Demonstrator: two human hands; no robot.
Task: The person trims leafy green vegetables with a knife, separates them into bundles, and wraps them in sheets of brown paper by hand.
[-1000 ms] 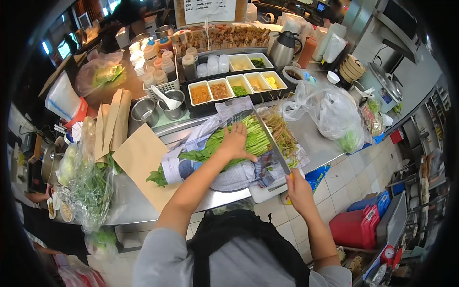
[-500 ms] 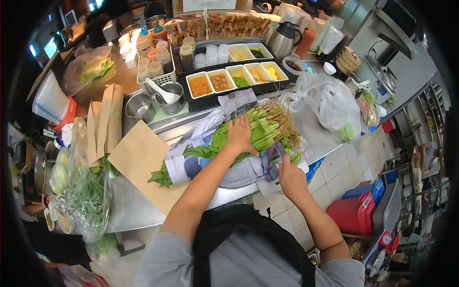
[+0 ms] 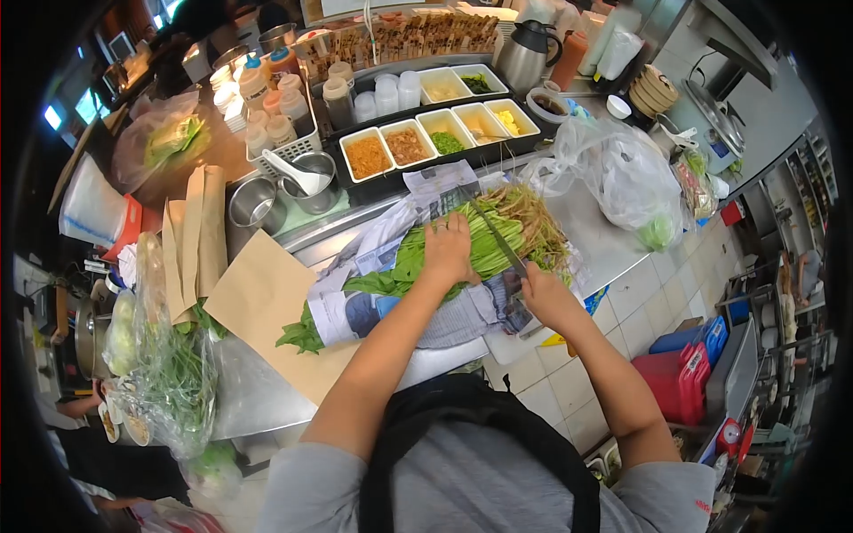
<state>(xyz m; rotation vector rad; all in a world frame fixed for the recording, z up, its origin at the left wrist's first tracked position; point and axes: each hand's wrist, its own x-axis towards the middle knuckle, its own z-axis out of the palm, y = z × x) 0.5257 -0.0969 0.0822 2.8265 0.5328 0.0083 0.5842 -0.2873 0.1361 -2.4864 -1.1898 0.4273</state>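
A bundle of leafy greens [image 3: 404, 264] lies on crumpled newspaper [image 3: 458, 322], its green stems and brown roots [image 3: 538, 226] toward the right. My left hand [image 3: 449, 249] presses over the stems, fingers stretched across the bundle and thumb along its near side. In my right hand [image 3: 549, 300] is the handle of a knife [image 3: 499, 233]. Its long blade slants across the bundle between the stems and the roots. From the frame I cannot tell how deep the edge sits. A pale cutting board [image 3: 515, 346] shows partly beneath the newspaper.
Brown paper [image 3: 275, 306] and bagged greens [image 3: 173, 377] lie to the left. Behind the bundle stand metal pots [image 3: 258, 206], squeeze bottles [image 3: 280, 131] and a topping tray [image 3: 365, 154]. A plastic bag [image 3: 622, 182] sits at right, near the counter's edge.
My right hand has moved forward with the knife, and the blade now reaches farther over the bundle. My left hand stays on the stems. The whole view has shifted slightly.
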